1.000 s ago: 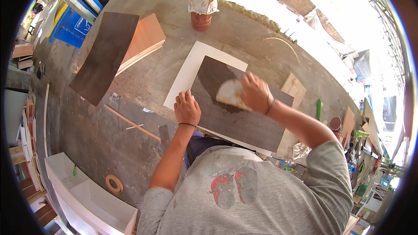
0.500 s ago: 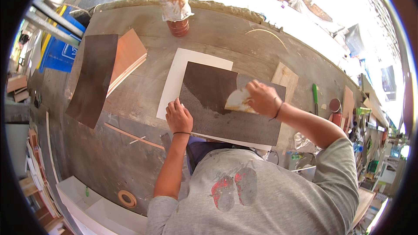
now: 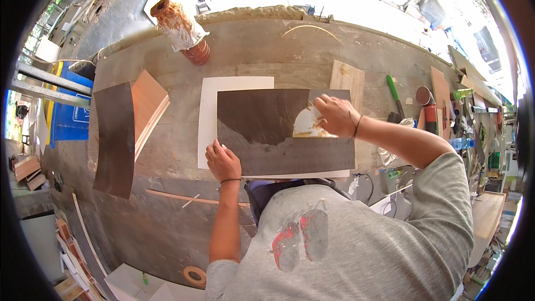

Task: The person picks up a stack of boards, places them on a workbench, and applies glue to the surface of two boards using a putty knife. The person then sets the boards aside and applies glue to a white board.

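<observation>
A dark brown rectangular sheet (image 3: 323, 156) lies flat on a larger white board (image 3: 208, 111) at the table's near edge. My right hand (image 3: 336, 116) grips a white, half-round spreader (image 3: 306, 124) with brownish stains, its straight edge against the sheet. A darker, wet-looking patch (image 3: 251, 111) covers the sheet's upper left and middle; the rest looks duller. With bent fingers, my left hand (image 3: 223, 160) holds the sheet's lower left edge, over the white board. The fingertips' underside is hidden.
A stained brown container (image 3: 196, 50) stands at the far left. Another curved dark sheet (image 3: 114, 139) leans over stacked wooden panels (image 3: 149, 106). On the right lie a green-handled tool (image 3: 393, 89), a red can-like object (image 3: 430, 112) and a wood offcut (image 3: 346, 75).
The view has turned, so the sheet appears more level. My right hand has moved the spreader slightly toward the sheet's right edge. My left hand stays at the sheet's left edge.
</observation>
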`<state>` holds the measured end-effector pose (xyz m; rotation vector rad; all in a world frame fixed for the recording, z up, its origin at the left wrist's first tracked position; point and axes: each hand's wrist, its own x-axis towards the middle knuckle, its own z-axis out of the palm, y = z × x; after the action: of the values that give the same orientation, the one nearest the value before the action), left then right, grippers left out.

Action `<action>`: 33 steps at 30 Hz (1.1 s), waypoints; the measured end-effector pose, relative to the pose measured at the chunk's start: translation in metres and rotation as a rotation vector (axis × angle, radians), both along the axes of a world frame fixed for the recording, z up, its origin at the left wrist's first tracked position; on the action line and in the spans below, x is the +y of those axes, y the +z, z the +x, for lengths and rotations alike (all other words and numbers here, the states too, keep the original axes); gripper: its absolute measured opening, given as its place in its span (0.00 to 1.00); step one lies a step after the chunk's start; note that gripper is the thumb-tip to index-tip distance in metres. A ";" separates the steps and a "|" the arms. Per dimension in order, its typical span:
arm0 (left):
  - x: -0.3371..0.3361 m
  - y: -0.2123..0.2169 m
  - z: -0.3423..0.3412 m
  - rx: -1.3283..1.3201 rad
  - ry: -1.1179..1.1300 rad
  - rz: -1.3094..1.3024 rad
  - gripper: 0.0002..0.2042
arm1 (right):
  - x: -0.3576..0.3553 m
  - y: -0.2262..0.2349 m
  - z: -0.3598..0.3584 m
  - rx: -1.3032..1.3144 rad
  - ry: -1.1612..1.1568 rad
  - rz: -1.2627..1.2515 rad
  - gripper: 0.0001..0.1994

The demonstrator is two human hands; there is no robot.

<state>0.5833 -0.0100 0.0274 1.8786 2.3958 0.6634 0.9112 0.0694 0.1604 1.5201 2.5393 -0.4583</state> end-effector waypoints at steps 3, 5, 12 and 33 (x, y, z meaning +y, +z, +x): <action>0.002 0.001 0.000 0.013 -0.012 0.007 0.15 | 0.034 -0.024 0.004 0.049 -0.160 0.209 0.15; -0.001 0.001 0.002 0.024 -0.034 0.014 0.15 | 0.088 -0.031 0.022 0.062 -0.233 0.330 0.15; -0.003 -0.006 -0.003 0.025 -0.018 0.032 0.15 | 0.045 0.002 0.019 0.024 -0.214 0.204 0.23; -0.002 -0.014 -0.012 -0.092 -0.045 0.037 0.20 | -0.021 0.040 0.079 0.740 -0.957 0.043 0.29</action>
<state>0.5715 -0.0121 0.0130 1.8660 2.2943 0.7781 0.9905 0.0488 0.2003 2.9634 1.9740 -1.2624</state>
